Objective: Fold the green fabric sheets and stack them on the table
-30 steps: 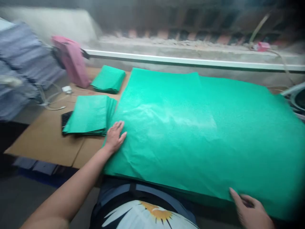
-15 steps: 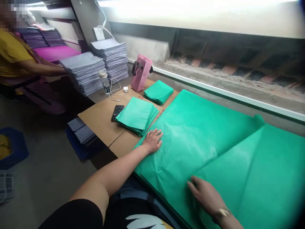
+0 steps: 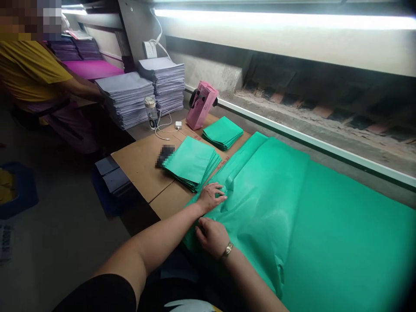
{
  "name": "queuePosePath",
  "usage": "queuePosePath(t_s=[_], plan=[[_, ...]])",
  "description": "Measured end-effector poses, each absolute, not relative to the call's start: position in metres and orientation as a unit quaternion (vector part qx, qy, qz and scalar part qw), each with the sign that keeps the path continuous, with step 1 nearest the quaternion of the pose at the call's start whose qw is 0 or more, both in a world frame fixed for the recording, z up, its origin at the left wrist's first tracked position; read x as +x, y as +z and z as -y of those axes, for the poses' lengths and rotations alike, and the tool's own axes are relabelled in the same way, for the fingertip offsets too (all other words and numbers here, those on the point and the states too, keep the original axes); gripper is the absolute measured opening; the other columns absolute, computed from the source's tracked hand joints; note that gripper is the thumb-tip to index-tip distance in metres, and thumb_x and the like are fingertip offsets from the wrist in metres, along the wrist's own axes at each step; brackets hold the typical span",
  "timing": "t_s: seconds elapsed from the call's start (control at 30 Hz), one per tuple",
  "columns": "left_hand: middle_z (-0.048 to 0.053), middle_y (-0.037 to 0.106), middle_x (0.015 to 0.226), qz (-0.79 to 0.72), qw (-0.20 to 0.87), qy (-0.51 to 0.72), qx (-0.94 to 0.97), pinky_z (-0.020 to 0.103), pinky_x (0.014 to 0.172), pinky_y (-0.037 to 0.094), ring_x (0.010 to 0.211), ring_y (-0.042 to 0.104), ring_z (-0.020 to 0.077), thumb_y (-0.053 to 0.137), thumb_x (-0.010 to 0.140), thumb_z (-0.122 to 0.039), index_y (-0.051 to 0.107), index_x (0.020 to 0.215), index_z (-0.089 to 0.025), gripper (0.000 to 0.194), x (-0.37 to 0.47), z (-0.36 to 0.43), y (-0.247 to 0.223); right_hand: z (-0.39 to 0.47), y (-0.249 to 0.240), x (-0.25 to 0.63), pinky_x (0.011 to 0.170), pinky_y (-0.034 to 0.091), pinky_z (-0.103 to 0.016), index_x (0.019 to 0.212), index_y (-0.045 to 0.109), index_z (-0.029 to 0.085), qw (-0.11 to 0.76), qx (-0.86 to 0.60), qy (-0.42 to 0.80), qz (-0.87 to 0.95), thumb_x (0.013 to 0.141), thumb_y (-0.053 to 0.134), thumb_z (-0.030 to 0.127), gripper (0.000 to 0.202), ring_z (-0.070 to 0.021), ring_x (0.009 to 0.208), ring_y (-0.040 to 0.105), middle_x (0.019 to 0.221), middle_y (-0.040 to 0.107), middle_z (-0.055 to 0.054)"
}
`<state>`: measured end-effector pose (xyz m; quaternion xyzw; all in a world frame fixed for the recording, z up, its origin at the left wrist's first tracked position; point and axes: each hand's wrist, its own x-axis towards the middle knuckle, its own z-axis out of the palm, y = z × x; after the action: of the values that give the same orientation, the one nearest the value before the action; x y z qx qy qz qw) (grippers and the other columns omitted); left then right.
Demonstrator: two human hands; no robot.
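Note:
A large green sheet [image 3: 344, 225] covers the right part of the table, with a fold and wrinkles running across its left portion. My left hand [image 3: 212, 197] rests at the sheet's left part, its fingers bent and pinching a bit of the wrinkled material. Just below it, near the front edge, my right hand [image 3: 212, 236] has its fingers curled in on the green sheet; a gold watch is on that wrist. Left of my hands lies a fanned stack of green pieces [image 3: 190, 160], with a smaller green stack [image 3: 222, 132] behind it.
Brown cardboard [image 3: 136, 167] lies under the stacks. A blurred dark phone [image 3: 164, 156], a bottle [image 3: 151, 113], a white cable and a pink holder [image 3: 201, 105] stand or lie around them. Tall grey stacks [image 3: 126, 99] rise behind; a person in yellow [image 3: 32, 78] works at left.
My right hand has moved left, close beside my left hand. The sheet's upper layer has shifted left and bunched up, and my left hand's fingers have bent. The camera view has shifted slightly.

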<state>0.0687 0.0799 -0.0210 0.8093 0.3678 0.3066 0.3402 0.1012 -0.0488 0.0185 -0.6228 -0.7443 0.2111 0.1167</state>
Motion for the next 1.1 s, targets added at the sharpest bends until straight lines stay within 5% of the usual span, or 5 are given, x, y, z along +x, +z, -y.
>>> queuePosePath(t_s=[0.27, 0.53, 0.8, 1.0, 1.1], plan=[[0.007, 0.066, 0.108, -0.359, 0.354, 0.291, 0.813, 0.033, 0.102, 0.039, 0.112, 0.054, 0.0178, 0.049, 0.085, -0.018, 0.071, 0.087, -0.015, 0.022, 0.063, -0.09, -0.024, 0.076, 0.059, 0.141, 0.053, 0.031, -0.025, 0.067, 0.048, 0.018, 0.399, -0.63, 0.168, 0.645, 0.089, 0.048, 0.034, 0.028, -0.0119, 0.053, 0.039, 0.059, 0.043, 0.002], [0.011, 0.046, 0.135, -0.122, 0.144, 0.142, 0.972, 0.051, 0.108, 0.019, 0.132, 0.028, 0.0308, 0.056, 0.077, -0.022, 0.057, 0.118, -0.017, 0.041, 0.081, 0.003, 0.008, 0.152, 0.127, 0.217, 0.048, 0.029, -0.025, 0.069, 0.061, 0.016, 0.588, -0.735, 0.069, 0.331, 0.072, 0.071, 0.04, 0.026, -0.0115, 0.053, 0.039, 0.063, 0.051, 0.001], [0.017, 0.044, 0.135, 0.106, 0.134, 0.122, 0.978, 0.053, 0.104, 0.025, 0.128, 0.032, 0.0352, 0.051, 0.081, -0.054, 0.049, 0.128, -0.011, 0.064, 0.117, 0.116, -0.018, 0.172, 0.138, 0.196, 0.056, 0.033, -0.027, 0.067, 0.06, 0.019, 0.609, -0.705, 0.021, 0.362, 0.077, 0.068, 0.034, 0.02, -0.0137, 0.058, 0.042, 0.066, 0.052, 0.001], [0.013, 0.043, 0.137, 0.118, 0.129, 0.132, 0.976, 0.061, 0.104, 0.022, 0.131, 0.026, 0.038, 0.053, 0.081, -0.043, 0.056, 0.121, -0.019, 0.047, 0.122, 0.126, -0.03, 0.173, 0.127, 0.185, 0.056, 0.034, -0.025, 0.069, 0.057, 0.017, 0.573, -0.707, 0.045, 0.412, 0.083, 0.062, 0.034, 0.022, -0.0127, 0.059, 0.042, 0.066, 0.05, 0.001], [0.005, 0.053, 0.128, 0.096, 0.165, 0.115, 0.975, 0.047, 0.11, 0.024, 0.127, 0.035, 0.0275, 0.054, 0.083, -0.035, 0.064, 0.109, -0.024, 0.03, 0.126, 0.128, -0.038, 0.168, 0.113, 0.176, 0.055, 0.034, -0.024, 0.067, 0.054, 0.017, 0.519, -0.697, 0.091, 0.486, 0.087, 0.057, 0.032, 0.025, -0.0112, 0.056, 0.04, 0.062, 0.046, 0.003]])
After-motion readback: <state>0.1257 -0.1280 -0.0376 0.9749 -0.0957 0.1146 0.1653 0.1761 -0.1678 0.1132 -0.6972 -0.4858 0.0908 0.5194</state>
